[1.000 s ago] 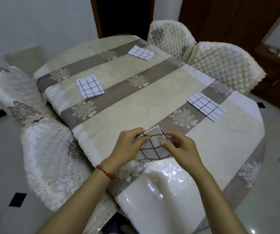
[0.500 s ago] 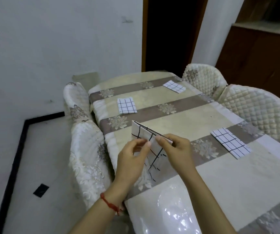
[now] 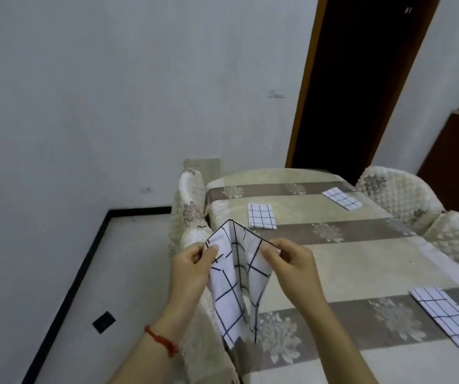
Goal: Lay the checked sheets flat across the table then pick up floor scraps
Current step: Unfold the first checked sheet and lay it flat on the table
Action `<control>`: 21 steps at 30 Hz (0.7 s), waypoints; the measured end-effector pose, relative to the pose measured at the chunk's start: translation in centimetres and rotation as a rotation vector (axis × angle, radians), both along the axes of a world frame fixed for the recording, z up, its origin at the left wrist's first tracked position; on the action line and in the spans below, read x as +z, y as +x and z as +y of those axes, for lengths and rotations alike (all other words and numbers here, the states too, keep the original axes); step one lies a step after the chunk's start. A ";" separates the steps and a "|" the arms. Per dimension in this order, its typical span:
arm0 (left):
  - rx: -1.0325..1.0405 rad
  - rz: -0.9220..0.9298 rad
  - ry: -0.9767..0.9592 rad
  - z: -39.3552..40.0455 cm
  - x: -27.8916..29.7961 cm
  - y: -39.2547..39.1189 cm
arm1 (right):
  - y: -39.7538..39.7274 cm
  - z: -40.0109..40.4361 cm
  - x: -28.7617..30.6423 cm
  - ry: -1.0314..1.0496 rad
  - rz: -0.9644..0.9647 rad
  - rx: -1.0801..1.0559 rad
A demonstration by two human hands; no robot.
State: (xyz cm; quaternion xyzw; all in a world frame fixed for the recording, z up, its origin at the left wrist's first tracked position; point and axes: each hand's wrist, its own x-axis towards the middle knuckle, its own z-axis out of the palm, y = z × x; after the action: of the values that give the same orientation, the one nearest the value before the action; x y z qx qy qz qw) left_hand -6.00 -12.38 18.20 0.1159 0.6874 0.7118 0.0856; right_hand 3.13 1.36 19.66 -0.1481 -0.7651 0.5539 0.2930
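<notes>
Two hands are up over the near left edge of the table [image 3: 347,261], and both are busy with one checked sheet [image 3: 236,281]. The left hand [image 3: 192,267] pinches its upper left corner between thumb and fingers, a red string bracelet [image 3: 162,340] on that wrist. The right hand [image 3: 292,261] pinches the upper right edge the same way. Between them the sheet peaks upward in a fold, and the rest hangs loose below the hands, half opened, off the tabletop.

Three more checked sheets lie flat on the striped tablecloth. One sits on the far left part [image 3: 261,215], another near the far right corner [image 3: 341,198], and a third at the near right edge [image 3: 455,317]. They are well apart from each other.

Quilted chairs crowd the table: one on the left side [image 3: 192,206], just beyond the held sheet, and two on the right [image 3: 400,192]. Behind the table there is a dark doorway [image 3: 355,79] with an orange-brown frame. On the pale floor at the left, a small black tile [image 3: 103,321] shows near the dark skirting line.
</notes>
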 end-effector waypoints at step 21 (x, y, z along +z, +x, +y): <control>-0.324 0.550 -0.164 -7.9 7.2 -16.6 | -16.5 -8.3 8.1 0.529 0.039 0.096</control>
State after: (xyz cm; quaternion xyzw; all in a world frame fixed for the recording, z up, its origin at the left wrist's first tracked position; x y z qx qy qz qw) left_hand -22.57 -20.32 25.45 0.4043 0.7125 0.5733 0.0180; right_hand -13.33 -6.97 27.78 -0.0191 -0.8835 0.3510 0.3096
